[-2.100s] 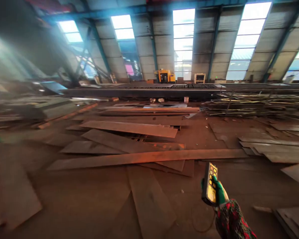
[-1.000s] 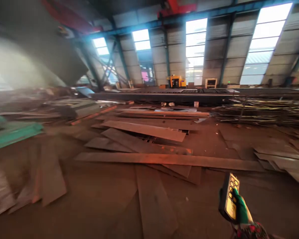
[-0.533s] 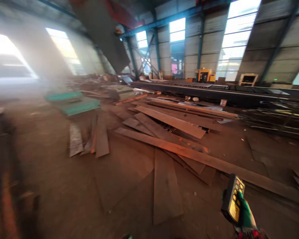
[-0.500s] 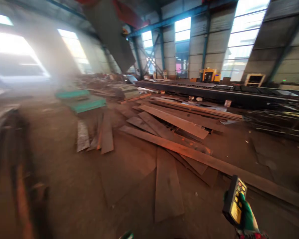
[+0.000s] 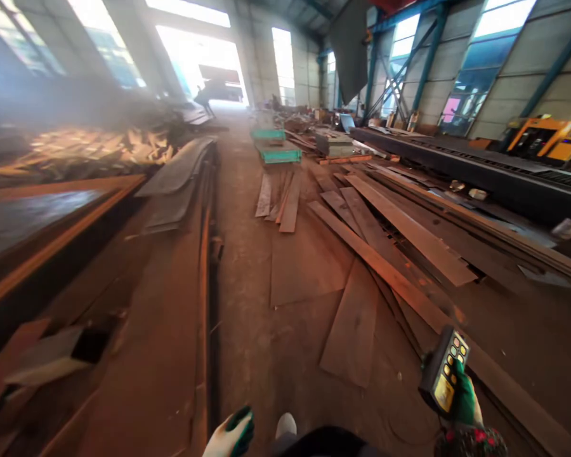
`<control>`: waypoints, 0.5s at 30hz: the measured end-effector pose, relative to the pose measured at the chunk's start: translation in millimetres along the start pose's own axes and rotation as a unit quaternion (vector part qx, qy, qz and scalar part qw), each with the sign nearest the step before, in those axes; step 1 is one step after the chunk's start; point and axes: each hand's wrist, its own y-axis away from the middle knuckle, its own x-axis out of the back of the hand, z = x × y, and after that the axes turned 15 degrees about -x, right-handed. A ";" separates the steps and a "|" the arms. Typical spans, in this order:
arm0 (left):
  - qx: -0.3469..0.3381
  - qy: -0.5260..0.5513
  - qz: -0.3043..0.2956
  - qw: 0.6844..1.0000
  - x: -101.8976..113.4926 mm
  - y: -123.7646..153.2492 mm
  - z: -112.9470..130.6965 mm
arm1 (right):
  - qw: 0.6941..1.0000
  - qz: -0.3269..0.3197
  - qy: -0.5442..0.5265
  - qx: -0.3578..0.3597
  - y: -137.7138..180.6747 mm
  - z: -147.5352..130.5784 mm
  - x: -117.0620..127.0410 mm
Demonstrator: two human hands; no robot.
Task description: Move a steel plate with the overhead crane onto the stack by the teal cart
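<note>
Single view, worn on the head | facing forward and down along the floor (image 5: 242, 266) toward a bright doorway (image 5: 197, 54) far off at upper left | wide, looking from close above a shoe (image 5: 286, 424) at bottom centre, left hand (image 5: 231, 433) just left of it, right hand (image 5: 464, 392) at lower right

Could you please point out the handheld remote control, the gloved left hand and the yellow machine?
Handheld remote control (image 5: 445, 373): head view, button face.
Gloved left hand (image 5: 231, 434): head view, mid-glove.
Yellow machine (image 5: 546, 138): head view, its body.
</note>
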 end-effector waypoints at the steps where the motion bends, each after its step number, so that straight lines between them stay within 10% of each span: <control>1: -0.003 0.009 0.011 1.000 12.9 -9.0 4.1 | 1.000 -0.010 0.004 -0.013 -7.5 7.0 -17.7; 15: -0.001 0.048 0.162 0.986 216.7 -137.0 104.6 | 0.962 -0.221 0.132 -0.094 -110.5 165.4 -327.0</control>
